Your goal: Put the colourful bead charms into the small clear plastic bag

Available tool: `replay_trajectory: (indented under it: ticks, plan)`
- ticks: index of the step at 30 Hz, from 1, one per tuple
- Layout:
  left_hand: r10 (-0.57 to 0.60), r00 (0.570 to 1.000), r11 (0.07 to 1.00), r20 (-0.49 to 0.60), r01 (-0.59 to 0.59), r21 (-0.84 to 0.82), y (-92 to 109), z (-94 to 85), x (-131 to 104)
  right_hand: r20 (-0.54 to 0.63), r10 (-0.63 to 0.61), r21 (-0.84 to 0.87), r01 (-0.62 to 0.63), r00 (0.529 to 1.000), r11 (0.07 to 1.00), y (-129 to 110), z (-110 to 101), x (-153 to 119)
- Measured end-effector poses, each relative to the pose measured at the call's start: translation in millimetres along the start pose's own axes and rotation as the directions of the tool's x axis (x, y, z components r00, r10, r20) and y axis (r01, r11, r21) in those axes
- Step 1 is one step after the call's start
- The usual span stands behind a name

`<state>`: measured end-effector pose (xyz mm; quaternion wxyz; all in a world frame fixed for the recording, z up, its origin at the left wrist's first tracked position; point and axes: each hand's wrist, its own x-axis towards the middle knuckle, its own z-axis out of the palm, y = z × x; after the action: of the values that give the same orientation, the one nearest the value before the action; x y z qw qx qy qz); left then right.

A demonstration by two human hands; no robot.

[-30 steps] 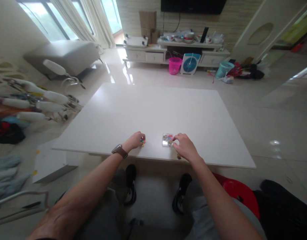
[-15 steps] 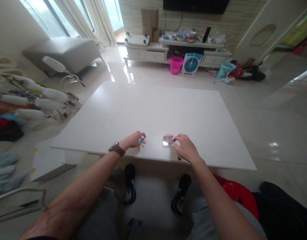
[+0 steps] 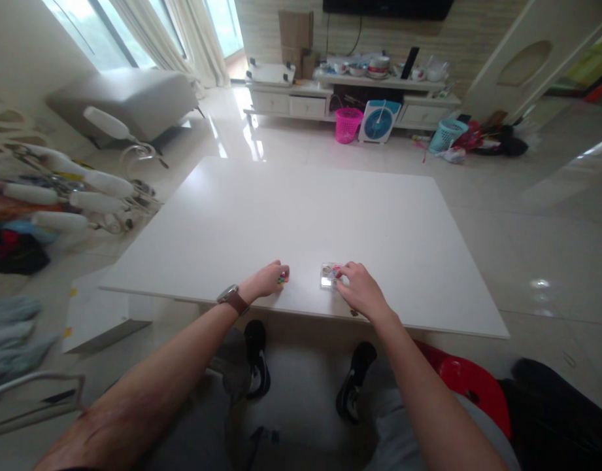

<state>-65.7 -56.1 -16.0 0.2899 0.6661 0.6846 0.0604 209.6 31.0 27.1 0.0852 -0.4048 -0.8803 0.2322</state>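
My left hand (image 3: 271, 278), with a watch (image 3: 229, 294) on its wrist, rests at the table's near side. Its fingers are curled down around a little cluster of small coloured pieces (image 3: 283, 278) and partly cover them. To the right lies a clear divided box (image 3: 326, 282) with small items in its compartments, some of them pink and red. My right hand (image 3: 362, 288) reaches over the box's right side, thumb and fingertips drawn together at a compartment. What is between those fingertips is too small to make out. A small dark and yellowish item (image 3: 353, 313) lies under the right hand by the table edge.
The white table (image 3: 301, 209) spreads out ahead. A red plastic stool (image 3: 472, 386) stands at the lower right. Beyond the table are a pink basket (image 3: 348, 127), a blue fan (image 3: 379, 122) and a low cabinet (image 3: 308, 106). A light-coloured box (image 3: 97, 314) sits on the floor at left.
My left hand has moved slightly right and closed over the coloured pieces. The right hand's fingertips have come in over the clear box and drawn together.
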Motion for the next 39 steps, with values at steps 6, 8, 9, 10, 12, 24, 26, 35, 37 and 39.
replay_trajectory:
  ticks: [6, 8, 9, 10, 12, 24, 26, 35, 37, 39]
  plan:
    - [0.022, 0.999, 1.0, -0.03, -0.022, 0.021, -0.4, 0.4, -0.2, -0.009, -0.005, 0.003, 0.006, 1.0, 1.0, -1.9, -1.3, 0.0]
    - [0.026, 0.999, 0.999, -0.037, -0.025, 0.026, -0.3, 0.8, -0.3, -0.007, -0.003, 0.008, 0.003, 1.0, 1.0, -2.2, -1.6, -1.1]
    - [0.026, 0.999, 0.999, -0.042, -0.025, 0.032, -0.1, 0.9, -0.3, -0.006, -0.002, 0.009, 0.002, 1.0, 1.0, -2.2, -1.5, -1.7]
    - [0.026, 0.998, 0.999, -0.048, -0.024, 0.037, 0.1, 1.0, -0.1, -0.004, -0.003, 0.009, 0.003, 1.0, 1.0, -2.1, -1.4, -2.3]
    - [0.029, 0.998, 0.999, -0.058, -0.027, 0.046, 0.7, 0.8, 0.5, -0.002, -0.009, 0.009, 0.009, 1.0, 1.0, -1.7, -0.8, -3.3]
    - [0.05, 0.995, 0.999, -0.085, -0.048, 0.023, -2.0, -0.1, 8.3, 0.0, -0.005, 0.014, 0.005, 1.0, 1.0, -0.2, -2.7, -2.7]
    - [0.057, 0.994, 0.998, -0.089, -0.055, 0.019, -1.1, -1.0, 8.6, 0.002, -0.007, 0.017, 0.007, 1.0, 1.0, -0.2, -2.9, -3.2]
    - [0.069, 0.993, 0.998, -0.099, -0.067, 0.021, -1.2, -1.0, 7.2, 0.016, -0.019, -0.001, 0.019, 1.0, 1.0, 0.2, 2.2, -1.9]
    - [0.067, 0.992, 0.998, -0.103, -0.065, 0.025, -1.8, -0.8, 7.7, 0.024, -0.016, -0.003, 0.016, 1.0, 1.0, -0.1, 2.3, -1.4]
    - [0.064, 0.992, 0.998, -0.113, -0.061, 0.032, -2.0, -1.1, 8.1, 0.026, -0.014, -0.002, 0.014, 1.0, 1.0, -0.5, 1.8, -1.2]
